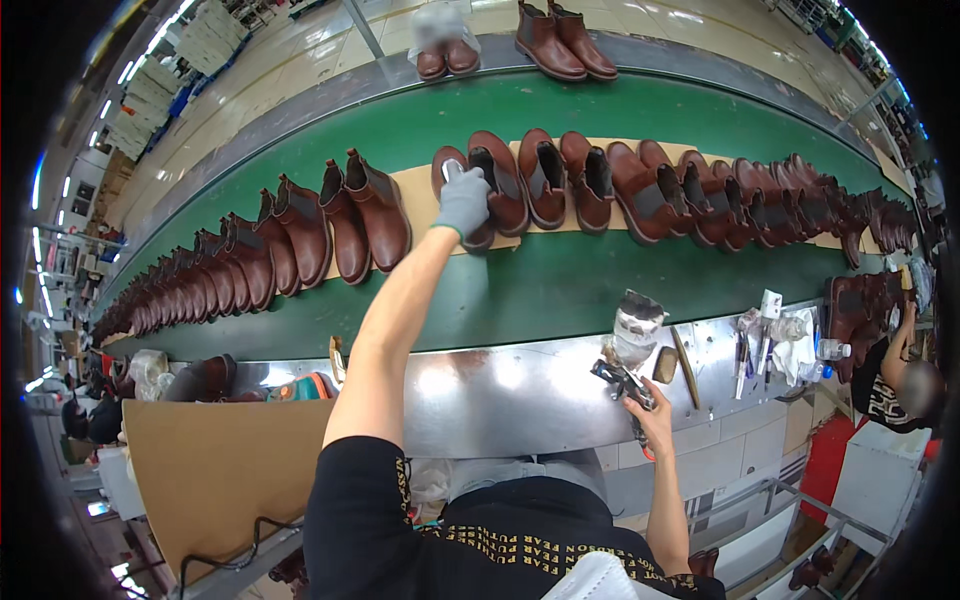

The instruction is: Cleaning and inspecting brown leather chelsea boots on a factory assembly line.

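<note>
My left hand [463, 203], in a grey glove, reaches across to a brown ankle boot [480, 238] in the row on the green conveyor belt [540, 275]. Its fingers are closed on the boot's upper, and a pale, shiny patch shows by the fingertips. Just right of it stands another brown boot [500, 185] with a dark elastic side panel. Low over the metal bench edge, my bare right hand [654, 420] is wrapped around a black hand tool [622, 380] with a bit of orange at its lower end; its exact kind is unclear.
Rows of brown boots [300, 225] stretch both ways on brown cardboard [415, 190]. On the metal bench [480, 385] lie a clear plastic-wrapped container [637, 330], a brown block [665, 365], a stick [686, 368] and brushes. Two boots [565, 42] stand on the far ledge. At right, a co-worker [900, 385] handles boots.
</note>
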The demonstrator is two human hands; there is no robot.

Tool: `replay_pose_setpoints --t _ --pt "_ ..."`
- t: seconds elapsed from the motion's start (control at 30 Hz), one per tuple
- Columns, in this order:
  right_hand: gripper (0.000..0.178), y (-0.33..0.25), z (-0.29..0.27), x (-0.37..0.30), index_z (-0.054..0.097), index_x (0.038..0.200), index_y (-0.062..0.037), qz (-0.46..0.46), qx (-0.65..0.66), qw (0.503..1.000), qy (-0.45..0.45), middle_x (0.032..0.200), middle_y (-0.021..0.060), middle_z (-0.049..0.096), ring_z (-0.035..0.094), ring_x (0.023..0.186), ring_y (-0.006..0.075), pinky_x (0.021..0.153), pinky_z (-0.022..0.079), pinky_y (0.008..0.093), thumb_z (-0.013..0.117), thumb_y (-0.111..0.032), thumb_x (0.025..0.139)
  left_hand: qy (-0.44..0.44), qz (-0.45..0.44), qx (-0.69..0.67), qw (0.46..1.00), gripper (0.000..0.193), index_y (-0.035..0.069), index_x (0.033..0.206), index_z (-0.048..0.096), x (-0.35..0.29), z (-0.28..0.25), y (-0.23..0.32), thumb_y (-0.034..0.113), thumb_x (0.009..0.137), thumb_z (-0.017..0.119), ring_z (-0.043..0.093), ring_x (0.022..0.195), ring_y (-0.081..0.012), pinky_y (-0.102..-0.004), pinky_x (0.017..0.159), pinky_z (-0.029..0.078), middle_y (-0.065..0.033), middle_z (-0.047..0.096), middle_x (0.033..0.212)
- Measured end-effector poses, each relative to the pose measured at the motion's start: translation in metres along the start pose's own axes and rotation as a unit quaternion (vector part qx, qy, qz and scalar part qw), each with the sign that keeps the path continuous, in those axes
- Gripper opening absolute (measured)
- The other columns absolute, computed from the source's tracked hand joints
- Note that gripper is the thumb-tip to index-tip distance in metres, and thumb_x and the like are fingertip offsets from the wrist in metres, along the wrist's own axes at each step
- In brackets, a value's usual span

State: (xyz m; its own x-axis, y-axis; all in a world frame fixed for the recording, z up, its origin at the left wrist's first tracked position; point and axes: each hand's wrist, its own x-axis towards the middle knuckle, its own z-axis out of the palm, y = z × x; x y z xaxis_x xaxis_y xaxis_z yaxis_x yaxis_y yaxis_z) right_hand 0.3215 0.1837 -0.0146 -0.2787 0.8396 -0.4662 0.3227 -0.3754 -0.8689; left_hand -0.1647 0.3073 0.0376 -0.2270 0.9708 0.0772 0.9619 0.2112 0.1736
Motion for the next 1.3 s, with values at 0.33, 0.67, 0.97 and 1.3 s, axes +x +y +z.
replay_pose_setpoints --t 0.33,0.67,0.97,1.3 --pt "0.040 -0.072 0.034 -0.056 0.053 0.124 0.0004 -0.214 -0.098 0.968 0.085 0.111 0.0125 0.061 0.058 0.099 0.0208 0.085 0.047 0.0310 0.059 -0.003 0.085 -0.026 0.129 0.000 0.991 0.009 0.002 0.073 0.062 -0.184 -0.099 0.096 0.001 0.064 0.062 0.047 0.099 -0.0395 -0.0417 0.075 0.048 -0.0136 0.057 0.091" --pt "0.071 -0.043 0.129 0.022 0.044 0.131 0.0040 0.033 0.050 0.984 -0.169 0.132 0.0171 0.049 0.046 0.123 0.0232 0.102 0.035 0.0312 0.030 -0.055 0.096 0.096 -0.158 -0.382 0.905 0.034 0.005 0.106 0.060 -0.358 -0.075 0.104 0.009 0.073 0.070 0.051 0.110 -0.0276 -0.0387 0.091 0.041 -0.0123 0.058 0.112" --pt "0.100 -0.057 0.173 0.060 0.049 0.125 0.0093 0.056 -0.171 0.981 -0.069 0.121 0.0292 0.053 0.049 0.118 0.0380 0.102 0.035 0.0389 0.042 -0.078 0.076 0.019 -0.537 -0.748 0.389 0.077 0.005 0.131 0.043 -0.356 0.076 0.028 0.064 0.083 0.049 0.058 0.077 -0.0176 -0.0291 0.063 0.047 -0.0138 0.056 0.107" --pt "0.131 -0.104 0.215 0.086 0.017 0.141 0.0078 -0.013 -0.437 0.890 -0.129 0.136 0.0316 0.033 0.035 0.125 0.0464 0.104 0.034 0.0457 0.075 -0.068 0.051 -0.133 -0.487 -0.215 0.836 0.135 -0.002 0.141 0.006 -0.236 0.036 0.049 0.063 0.048 0.078 0.038 0.114 -0.0456 -0.0463 0.094 0.040 -0.0325 0.034 0.124"
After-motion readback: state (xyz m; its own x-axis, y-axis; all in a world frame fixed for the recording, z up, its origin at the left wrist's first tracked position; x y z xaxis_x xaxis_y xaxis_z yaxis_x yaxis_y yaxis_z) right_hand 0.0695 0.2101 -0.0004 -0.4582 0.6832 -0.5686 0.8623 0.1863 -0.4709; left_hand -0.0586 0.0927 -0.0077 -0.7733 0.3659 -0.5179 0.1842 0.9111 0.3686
